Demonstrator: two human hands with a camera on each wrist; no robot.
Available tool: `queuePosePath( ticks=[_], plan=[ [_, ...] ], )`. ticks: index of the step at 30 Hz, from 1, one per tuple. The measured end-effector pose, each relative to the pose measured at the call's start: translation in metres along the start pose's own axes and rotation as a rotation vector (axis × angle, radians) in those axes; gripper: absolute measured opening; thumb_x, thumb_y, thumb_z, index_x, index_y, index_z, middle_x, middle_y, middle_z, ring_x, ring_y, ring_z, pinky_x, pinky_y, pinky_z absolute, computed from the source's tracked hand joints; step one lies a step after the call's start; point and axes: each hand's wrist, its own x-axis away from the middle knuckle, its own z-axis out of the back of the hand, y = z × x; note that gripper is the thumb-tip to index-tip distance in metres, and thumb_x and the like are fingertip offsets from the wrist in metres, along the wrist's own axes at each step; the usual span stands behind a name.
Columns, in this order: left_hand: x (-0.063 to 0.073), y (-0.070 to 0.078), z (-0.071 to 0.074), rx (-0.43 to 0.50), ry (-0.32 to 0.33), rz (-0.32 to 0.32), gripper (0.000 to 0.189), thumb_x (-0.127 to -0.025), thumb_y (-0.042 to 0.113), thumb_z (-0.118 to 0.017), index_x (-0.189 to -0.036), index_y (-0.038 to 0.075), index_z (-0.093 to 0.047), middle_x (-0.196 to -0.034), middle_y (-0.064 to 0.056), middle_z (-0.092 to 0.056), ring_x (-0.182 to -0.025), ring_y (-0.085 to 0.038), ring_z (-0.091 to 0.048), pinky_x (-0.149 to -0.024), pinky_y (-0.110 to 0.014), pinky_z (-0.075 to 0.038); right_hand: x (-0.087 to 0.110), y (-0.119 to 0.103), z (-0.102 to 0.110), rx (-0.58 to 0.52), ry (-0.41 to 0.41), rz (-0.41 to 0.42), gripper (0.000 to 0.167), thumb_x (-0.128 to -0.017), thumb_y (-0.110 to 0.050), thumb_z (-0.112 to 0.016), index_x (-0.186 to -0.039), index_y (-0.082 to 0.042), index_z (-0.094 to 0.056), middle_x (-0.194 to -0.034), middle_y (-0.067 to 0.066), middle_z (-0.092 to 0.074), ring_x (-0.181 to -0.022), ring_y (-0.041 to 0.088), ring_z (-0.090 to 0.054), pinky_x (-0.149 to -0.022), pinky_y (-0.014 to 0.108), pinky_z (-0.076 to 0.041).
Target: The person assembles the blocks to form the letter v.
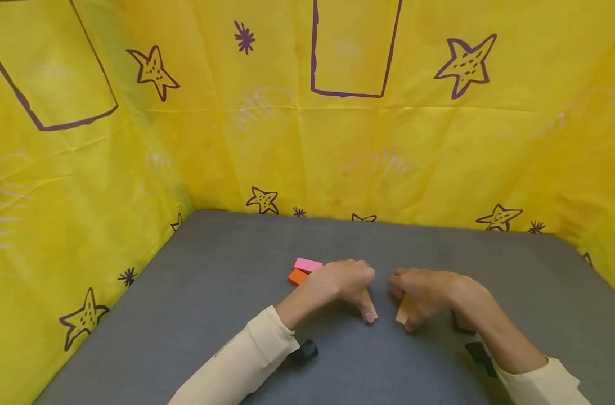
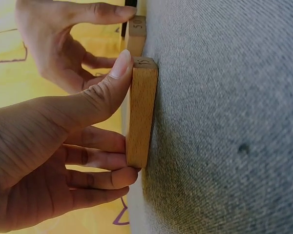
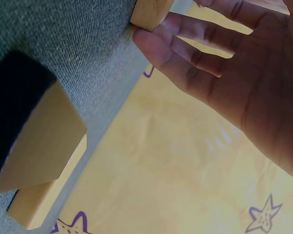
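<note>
Over the middle of the grey table, my left hand (image 1: 348,284) pinches a plain wooden block (image 1: 369,304) lengthwise. In the left wrist view, the thumb presses the numbered end of this wooden block (image 2: 142,117) and fingertips meet its other end. A short gap to the right, my right hand (image 1: 429,289) grips a second wooden block (image 1: 404,309). That second block (image 2: 136,41) has "50" stamped on its end in the left wrist view. In the right wrist view, fingertips of the right hand (image 3: 234,87) touch one end of the block (image 3: 150,14); the thumb is out of sight.
Beyond the left wrist lie a pink block (image 1: 307,264) and an orange block (image 1: 297,277), side by side. More wooden blocks (image 3: 44,200) lie beside the right forearm, partly covered by it in the head view. Yellow patterned cloth (image 1: 297,129) walls the table's back and sides.
</note>
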Motion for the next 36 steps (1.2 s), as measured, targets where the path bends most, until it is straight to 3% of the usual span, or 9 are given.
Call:
queuePosePath(
  ticks=[7,18,26,36],
  plan=[
    [0.001,0.006,-0.001,-0.016,-0.014,-0.018,0.048,-0.075,0.049,-0.091,-0.103,0.012,-0.079,-0.075,0.004,-0.055,-0.065,-0.011,-0.055,-0.058,-0.024,-0.041,0.000,-0.004,-0.002,-0.008,0.001,-0.004,0.044,-0.072,-0.031,-0.094,-0.093,-0.017,-0.058,-0.090,-0.005,-0.052,-0.076,0.009,-0.045,-0.067,0.024,-0.039],
    [0.001,0.011,-0.003,-0.043,-0.017,0.015,0.047,-0.075,0.051,-0.089,-0.105,0.015,-0.081,-0.072,0.004,-0.049,-0.066,-0.011,-0.054,-0.058,-0.023,-0.041,-0.003,-0.011,-0.003,-0.008,-0.023,-0.017,0.044,-0.076,-0.036,-0.092,-0.097,-0.018,-0.058,-0.093,-0.004,-0.051,-0.080,0.012,-0.046,-0.068,0.026,-0.039],
    [0.001,0.013,-0.003,-0.058,-0.014,0.009,0.049,-0.076,0.051,-0.088,-0.109,0.015,-0.081,-0.074,0.005,-0.052,-0.068,-0.011,-0.054,-0.061,-0.023,-0.041,-0.003,-0.014,-0.002,-0.007,-0.026,-0.015,0.043,-0.077,-0.037,-0.091,-0.097,-0.019,-0.058,-0.094,-0.004,-0.052,-0.081,0.012,-0.047,-0.069,0.027,-0.040],
    [0.002,0.014,-0.004,-0.095,0.023,0.005,0.045,-0.074,0.051,-0.091,-0.102,0.017,-0.081,-0.075,0.008,-0.058,-0.069,-0.010,-0.052,-0.062,-0.025,-0.043,-0.003,-0.014,-0.002,-0.013,-0.040,-0.024,0.044,-0.078,-0.037,-0.091,-0.100,-0.018,-0.059,-0.095,-0.003,-0.053,-0.082,0.013,-0.048,-0.070,0.028,-0.040]
  ],
)
